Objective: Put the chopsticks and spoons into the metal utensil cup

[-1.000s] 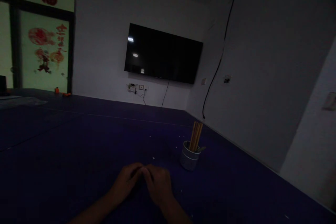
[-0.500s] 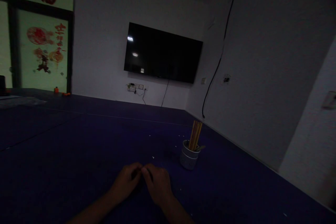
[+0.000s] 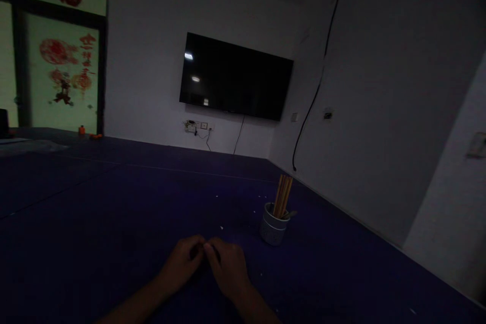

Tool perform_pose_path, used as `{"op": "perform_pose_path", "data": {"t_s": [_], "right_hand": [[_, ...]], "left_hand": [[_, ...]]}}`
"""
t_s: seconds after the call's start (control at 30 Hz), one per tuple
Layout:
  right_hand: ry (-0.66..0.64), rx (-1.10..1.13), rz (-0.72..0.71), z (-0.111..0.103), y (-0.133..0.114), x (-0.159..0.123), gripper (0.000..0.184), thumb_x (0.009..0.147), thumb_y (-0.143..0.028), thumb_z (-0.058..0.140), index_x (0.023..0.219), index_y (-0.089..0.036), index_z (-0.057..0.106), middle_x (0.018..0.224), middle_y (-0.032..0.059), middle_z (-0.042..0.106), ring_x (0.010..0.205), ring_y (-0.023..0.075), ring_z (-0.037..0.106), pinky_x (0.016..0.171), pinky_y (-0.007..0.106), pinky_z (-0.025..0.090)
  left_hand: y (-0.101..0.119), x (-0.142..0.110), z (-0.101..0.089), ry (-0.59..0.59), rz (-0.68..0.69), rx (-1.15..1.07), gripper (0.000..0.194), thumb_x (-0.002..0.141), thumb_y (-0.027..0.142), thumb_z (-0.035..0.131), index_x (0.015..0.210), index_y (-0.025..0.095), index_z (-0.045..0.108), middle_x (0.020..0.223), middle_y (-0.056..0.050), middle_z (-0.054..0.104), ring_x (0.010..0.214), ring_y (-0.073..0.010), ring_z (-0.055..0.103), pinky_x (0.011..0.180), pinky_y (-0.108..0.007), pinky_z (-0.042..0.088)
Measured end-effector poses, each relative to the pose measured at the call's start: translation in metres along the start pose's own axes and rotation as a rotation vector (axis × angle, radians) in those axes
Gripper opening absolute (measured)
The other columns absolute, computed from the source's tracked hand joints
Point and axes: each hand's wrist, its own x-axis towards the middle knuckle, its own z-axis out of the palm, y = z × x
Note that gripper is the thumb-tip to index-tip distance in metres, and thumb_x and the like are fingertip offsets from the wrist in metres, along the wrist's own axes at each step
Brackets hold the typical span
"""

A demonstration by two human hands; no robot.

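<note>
In the lower middle of the head view, my left hand [image 3: 183, 261] and my right hand [image 3: 229, 267] meet at their fingertips over the dark blue tabletop [image 3: 152, 212]. Both have the thumb and fingers curled into a pinch. The picture is dark, and whatever lies between the fingertips, if anything, is hidden. To the right of my right hand and apart from it stands a grey cup [image 3: 273, 230]. A bundle of wooden chopsticks [image 3: 283, 196] leans upright in it, along with a spoon-like handle [image 3: 290, 214].
Small white scraps [image 3: 221, 227] are scattered around the cup. Clear plastic sheeting [image 3: 32, 147] and small orange objects [image 3: 81, 130] lie at the far left. A television [image 3: 237, 78] hangs on the back wall, and a black cable [image 3: 313, 96] runs down the right wall to the table's edge.
</note>
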Motion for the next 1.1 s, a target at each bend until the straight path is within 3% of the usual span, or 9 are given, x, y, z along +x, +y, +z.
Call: {"op": "perform_pose_path", "data": {"t_s": [0.47,0.53,0.6,0.7,0.77,0.83,0.9,1.0,1.1], "right_hand": [[0.063,0.008,-0.044,0.002,-0.001,0.001,0.038,0.096,-0.041,0.032,0.083,-0.024,0.063,0.071,-0.0001,0.069,0.063,0.0143,0.064,0.056,0.022,0.035],[0.163,0.064,0.014,0.001,0.002,0.003,0.035,0.094,-0.042,0.036,0.082,-0.023,0.063,0.068,0.0001,0.068,0.059,0.0141,0.062,0.054,0.022,0.035],[0.362,0.160,0.173,-0.003,0.008,0.006,0.034,0.092,-0.044,0.038,0.089,-0.021,0.062,0.063,0.0002,0.064,0.054,0.0142,0.060,0.052,0.022,0.036],[0.714,0.285,0.476,-0.017,0.025,0.011,0.042,0.090,-0.046,0.037,0.116,-0.015,0.051,0.069,0.0026,0.064,0.060,0.0171,0.061,0.054,0.024,0.040],[0.818,0.236,0.617,-0.030,0.039,0.013,0.051,0.088,-0.046,0.041,0.129,-0.015,0.041,0.082,0.0067,0.067,0.069,0.0203,0.064,0.058,0.027,0.043],[0.784,0.076,0.751,-0.042,0.051,0.013,0.054,0.087,-0.047,0.042,0.131,-0.016,0.041,0.087,0.0088,0.068,0.073,0.0241,0.065,0.059,0.030,0.042],[0.640,-0.048,0.834,-0.052,0.061,0.013,0.054,0.087,-0.049,0.040,0.130,-0.016,0.043,0.084,0.0093,0.069,0.074,0.0264,0.066,0.057,0.031,0.041],[0.387,-0.297,0.856,-0.061,0.071,0.012,0.047,0.088,-0.049,0.040,0.121,-0.018,0.053,0.079,0.0112,0.069,0.071,0.0289,0.066,0.055,0.032,0.040],[0.266,-0.458,0.805,-0.064,0.075,0.011,0.037,0.091,-0.041,0.037,0.107,-0.017,0.060,0.076,0.0117,0.068,0.068,0.0271,0.066,0.056,0.031,0.039]], "left_hand": [[-0.001,-0.001,-0.001,0.020,0.000,0.026,0.028,0.082,0.039,0.042,0.072,0.018,0.059,0.069,0.000,0.062,0.066,-0.0142,0.054,0.062,-0.024,0.040],[-0.002,0.000,0.000,0.017,-0.005,0.026,0.025,0.081,0.036,0.043,0.071,0.018,0.058,0.067,0.001,0.060,0.064,-0.0134,0.052,0.062,-0.024,0.040],[-0.002,0.000,0.000,0.008,-0.009,0.033,0.023,0.080,0.034,0.043,0.070,0.018,0.058,0.066,0.002,0.058,0.062,-0.0124,0.050,0.061,-0.023,0.039],[-0.002,0.000,0.000,0.000,-0.016,0.040,0.026,0.081,0.035,0.042,0.070,0.018,0.058,0.064,0.002,0.055,0.061,-0.0118,0.049,0.059,-0.021,0.037],[-0.001,0.000,0.000,0.005,-0.026,0.044,0.029,0.082,0.038,0.041,0.070,0.019,0.058,0.063,0.002,0.055,0.061,-0.0116,0.048,0.058,-0.021,0.037],[-0.001,0.000,-0.001,0.007,-0.037,0.047,0.030,0.082,0.040,0.041,0.071,0.019,0.059,0.065,0.002,0.056,0.062,-0.0118,0.049,0.059,-0.021,0.038],[0.000,0.001,-0.001,0.004,-0.040,0.048,0.030,0.082,0.040,0.041,0.073,0.019,0.060,0.066,0.002,0.057,0.063,-0.0120,0.050,0.059,-0.021,0.038],[0.000,0.002,-0.002,-0.002,-0.032,0.044,0.030,0.082,0.040,0.041,0.073,0.019,0.060,0.066,0.002,0.056,0.062,-0.0120,0.050,0.060,-0.022,0.038],[0.001,0.001,-0.002,0.003,-0.019,0.044,0.030,0.083,0.039,0.041,0.071,0.019,0.060,0.066,0.002,0.055,0.062,-0.0116,0.049,0.060,-0.021,0.038]]}}
